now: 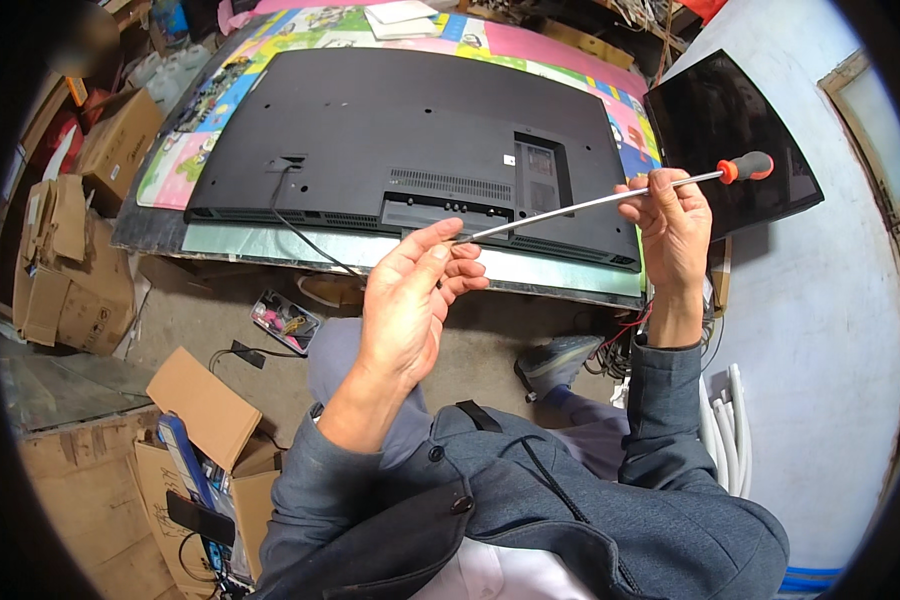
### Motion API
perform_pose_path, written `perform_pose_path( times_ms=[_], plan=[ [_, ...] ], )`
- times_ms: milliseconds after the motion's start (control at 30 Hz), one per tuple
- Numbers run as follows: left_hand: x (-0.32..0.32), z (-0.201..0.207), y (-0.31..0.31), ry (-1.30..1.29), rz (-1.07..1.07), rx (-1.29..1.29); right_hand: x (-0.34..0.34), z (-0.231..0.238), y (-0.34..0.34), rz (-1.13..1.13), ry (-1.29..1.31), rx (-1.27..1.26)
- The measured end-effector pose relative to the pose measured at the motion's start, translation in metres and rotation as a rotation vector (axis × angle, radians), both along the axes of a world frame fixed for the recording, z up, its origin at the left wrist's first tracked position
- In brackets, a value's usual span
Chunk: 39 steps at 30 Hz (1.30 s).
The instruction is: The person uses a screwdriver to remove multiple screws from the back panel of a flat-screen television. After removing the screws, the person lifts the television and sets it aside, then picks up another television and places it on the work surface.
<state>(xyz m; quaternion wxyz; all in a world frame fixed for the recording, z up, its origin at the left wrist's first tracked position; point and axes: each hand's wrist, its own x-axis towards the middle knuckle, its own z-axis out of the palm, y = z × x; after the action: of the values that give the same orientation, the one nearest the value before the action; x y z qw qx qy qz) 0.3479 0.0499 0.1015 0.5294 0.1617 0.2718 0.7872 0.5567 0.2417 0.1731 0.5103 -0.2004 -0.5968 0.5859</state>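
A long screwdriver (590, 203) with a red and dark grey handle is held up in front of me, over the near edge of a TV. My right hand (667, 215) pinches its metal shaft near the handle, which sticks out to the right. At the tip, my left hand (415, 290) has thumb and forefinger closed around the shaft's end; whether a small part is there too, I cannot make out. Below lies the black TV (370, 120), back side up, with a row of sockets along its lower edge. A black cable (315, 240) runs from its left part over the table edge.
The TV rests on a table with a colourful patterned cover (560, 45). A second dark screen (730, 140) leans at the right wall. Cardboard boxes (80, 270) stand on the left, an open box (250, 500) below. A small tray of parts (285, 322) sits on the floor.
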Motion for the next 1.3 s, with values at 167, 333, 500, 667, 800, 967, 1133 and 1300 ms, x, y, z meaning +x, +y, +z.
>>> perform_pose_path(
  times_ms=[167,333,500,667,800,967,1133,1300],
  plan=[
    [0.0,0.002,0.0,-0.024,0.009,-0.018,-0.003,-0.003,0.0,-0.005,0.032,-0.02],
    [0.0,0.0,0.001,-0.069,0.0,-0.044,-0.005,0.008,0.007,-0.089,0.054,0.067],
    [0.004,0.003,0.002,-0.074,-0.025,-0.053,-0.012,0.014,0.03,-0.238,-0.007,0.227],
    [0.008,0.004,0.006,-0.072,-0.082,-0.056,-0.029,0.006,0.069,-0.354,-0.182,0.38],
    [0.011,0.004,0.011,-0.088,-0.088,-0.075,-0.044,-0.009,0.098,-0.388,-0.291,0.444],
    [0.01,0.0,0.012,-0.082,-0.085,-0.078,-0.065,-0.018,0.108,-0.359,-0.418,0.447],
    [0.011,-0.004,0.011,-0.096,-0.064,-0.091,-0.071,-0.022,0.11,-0.353,-0.492,0.498],
    [0.009,-0.002,0.013,-0.167,-0.067,-0.091,-0.076,-0.022,0.107,-0.338,-0.398,0.498]
  ],
)
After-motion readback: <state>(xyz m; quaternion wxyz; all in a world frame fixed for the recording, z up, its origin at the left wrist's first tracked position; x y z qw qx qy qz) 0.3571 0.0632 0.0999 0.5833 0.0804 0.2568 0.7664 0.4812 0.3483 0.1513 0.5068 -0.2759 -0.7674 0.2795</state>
